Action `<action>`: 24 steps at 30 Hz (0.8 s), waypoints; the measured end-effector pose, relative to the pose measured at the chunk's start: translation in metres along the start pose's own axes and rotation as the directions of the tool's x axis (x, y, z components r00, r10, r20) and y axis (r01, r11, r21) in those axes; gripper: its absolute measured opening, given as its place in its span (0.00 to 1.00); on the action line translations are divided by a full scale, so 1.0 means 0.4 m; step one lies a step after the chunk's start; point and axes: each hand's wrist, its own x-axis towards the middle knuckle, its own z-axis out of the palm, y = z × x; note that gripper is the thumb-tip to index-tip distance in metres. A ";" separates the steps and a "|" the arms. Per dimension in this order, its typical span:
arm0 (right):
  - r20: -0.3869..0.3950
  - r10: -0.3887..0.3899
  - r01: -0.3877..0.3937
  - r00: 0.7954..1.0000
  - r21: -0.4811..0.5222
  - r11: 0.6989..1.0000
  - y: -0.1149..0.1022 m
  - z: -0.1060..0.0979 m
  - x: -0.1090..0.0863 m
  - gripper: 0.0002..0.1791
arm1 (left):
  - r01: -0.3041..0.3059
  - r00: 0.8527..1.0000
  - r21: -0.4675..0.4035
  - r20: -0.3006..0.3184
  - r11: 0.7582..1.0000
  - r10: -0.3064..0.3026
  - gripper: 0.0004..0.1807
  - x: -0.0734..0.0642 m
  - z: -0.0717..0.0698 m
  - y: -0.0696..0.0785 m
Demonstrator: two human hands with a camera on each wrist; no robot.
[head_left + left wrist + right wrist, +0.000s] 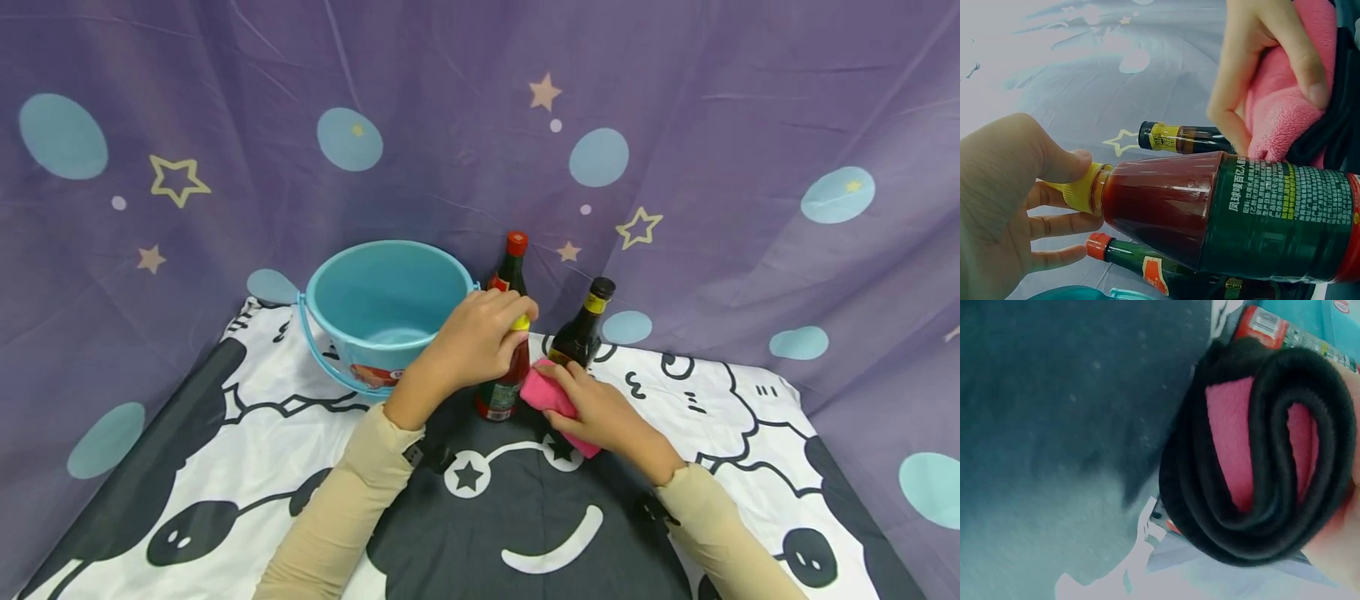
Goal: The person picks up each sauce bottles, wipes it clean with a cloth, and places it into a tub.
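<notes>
In the head view my left hand (472, 337) grips the yellow cap (1082, 189) of a sauce bottle (1166, 197), thumb on one side and fingers on the other. The bottle is upright, with red sauce inside and a green label. My right hand (600, 410) holds a folded pink towel (546, 393) beside the bottle's lower part. From the right wrist view, the towel's rolled end shows black layers (1269, 444) around pink. Behind the sauce bottle is a green glass bottle with a red cap (517, 242). A dark bottle (579, 333) with a black cap stands behind the towel.
A light blue bucket (390, 342) with its handle hanging down stands left of the bottles. Under everything lies a black and white cartoon sheet (465, 550). A purple curtain (450, 100) with stars and dots hangs close behind.
</notes>
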 end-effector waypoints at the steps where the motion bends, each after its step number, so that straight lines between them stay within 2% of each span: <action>1: -0.013 -0.001 0.001 1.000 -0.004 1.000 -0.001 -0.006 -0.001 0.37 | 0.000 1.000 0.001 0.000 1.000 0.000 0.09 0.000 0.000 0.000; 5: -0.083 -0.009 0.007 0.996 -0.021 1.000 -0.010 -0.041 -0.006 0.37 | -0.002 1.000 -0.005 -0.003 1.000 0.002 0.09 -0.001 0.000 0.001; 8: -0.170 -0.032 0.032 0.985 -0.005 0.999 -0.014 -0.075 -0.007 0.38 | -0.003 1.000 -0.012 -0.006 1.000 0.003 0.09 -0.001 0.000 0.001; 10: -0.246 -0.053 0.059 0.968 0.019 0.998 -0.016 -0.097 -0.007 0.39 | -0.002 1.000 -0.016 -0.007 1.000 0.002 0.09 -0.002 0.000 0.000; 14: -0.406 -0.059 0.122 0.912 0.131 0.984 -0.020 -0.136 -0.002 0.41 | 0.003 1.000 -0.015 -0.002 1.000 -0.003 0.09 -0.001 -0.002 -0.001; 16: -0.475 -0.044 0.167 0.879 0.222 0.961 -0.024 -0.149 0.006 0.41 | 0.008 1.000 -0.016 0.006 1.000 -0.008 0.10 -0.001 -0.004 -0.002; 20: -0.559 0.002 0.269 0.829 0.402 0.876 -0.039 -0.159 0.027 0.41 | 0.034 0.999 -0.001 0.036 0.999 -0.034 0.16 -0.002 -0.010 -0.001; 22: -0.567 0.028 0.294 0.823 0.467 0.834 -0.046 -0.156 0.040 0.42 | 0.046 0.998 0.018 0.045 0.999 -0.047 0.19 -0.002 -0.013 0.001; 24: -0.563 0.049 0.307 0.825 0.520 0.797 -0.050 -0.150 0.052 0.42 | 0.053 0.998 0.040 0.043 0.998 -0.055 0.20 -0.002 -0.015 0.004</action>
